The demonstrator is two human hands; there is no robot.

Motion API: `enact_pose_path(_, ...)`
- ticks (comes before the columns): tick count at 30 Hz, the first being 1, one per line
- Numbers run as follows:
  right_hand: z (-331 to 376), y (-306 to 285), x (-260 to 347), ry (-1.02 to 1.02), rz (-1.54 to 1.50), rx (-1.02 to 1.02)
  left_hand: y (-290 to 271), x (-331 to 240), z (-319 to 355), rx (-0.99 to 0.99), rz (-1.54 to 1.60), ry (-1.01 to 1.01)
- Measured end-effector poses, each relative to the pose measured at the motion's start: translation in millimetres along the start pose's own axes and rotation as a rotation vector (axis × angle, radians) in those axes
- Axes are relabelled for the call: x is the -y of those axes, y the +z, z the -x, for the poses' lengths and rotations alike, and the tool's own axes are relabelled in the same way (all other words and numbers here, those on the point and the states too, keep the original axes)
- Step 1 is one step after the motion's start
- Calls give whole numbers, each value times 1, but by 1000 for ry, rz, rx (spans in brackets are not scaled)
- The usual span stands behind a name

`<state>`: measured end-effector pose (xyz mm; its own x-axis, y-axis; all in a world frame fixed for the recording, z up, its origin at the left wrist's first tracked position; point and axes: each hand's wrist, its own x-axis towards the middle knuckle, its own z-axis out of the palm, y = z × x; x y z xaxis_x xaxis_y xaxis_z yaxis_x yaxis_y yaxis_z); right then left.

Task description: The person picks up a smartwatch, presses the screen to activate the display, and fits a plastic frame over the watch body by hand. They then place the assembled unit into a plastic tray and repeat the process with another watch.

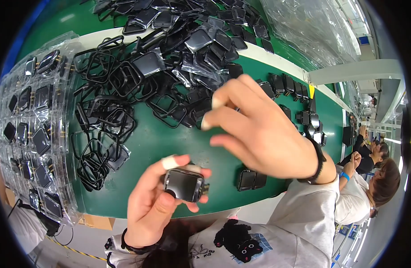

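In my left hand (pixel 148 205) is a black square smartwatch case (pixel 184 184), screen up, gripped between thumb and fingers. Small gold-coloured parts stick out at its right side. Pale tape or finger covers wrap some of that hand's fingertips. Above and to the right hovers my right hand (pixel 268 138), slightly blurred, thumb and fingers apart. No object shows between them. Its fingertips are nearest to a heap of black parts, where empty black square frames (pixel 167 107) lie tangled. Two dark watch cases (pixel 247 179) sit side by side below my right wrist.
Stacked clear plastic trays (pixel 64 147) with watch cases stand at the left. Black covers and screens (pixel 198 40) pile up at the far side of the green table (pixel 169 143). Rows of dark cases (pixel 288 85) line the right. Two people (pixel 364 187) sit farther right.
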<state>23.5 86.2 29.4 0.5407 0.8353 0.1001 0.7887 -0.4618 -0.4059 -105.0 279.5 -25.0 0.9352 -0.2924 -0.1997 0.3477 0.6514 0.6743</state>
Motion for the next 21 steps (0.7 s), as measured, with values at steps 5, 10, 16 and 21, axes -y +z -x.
enact_pose_path(5,-12,9,-2,-47,133,53,3,2,-1,-237,-235,218)
enact_pose_path(10,3,4,31,-122,-197,-68,7,13,-5,-178,141,272)
enact_pose_path(16,6,14,27,-209,-268,-155,9,21,-4,-82,-53,308)
enact_pose_path(21,14,5,23,126,-723,-65,10,22,-1,-97,-164,267)
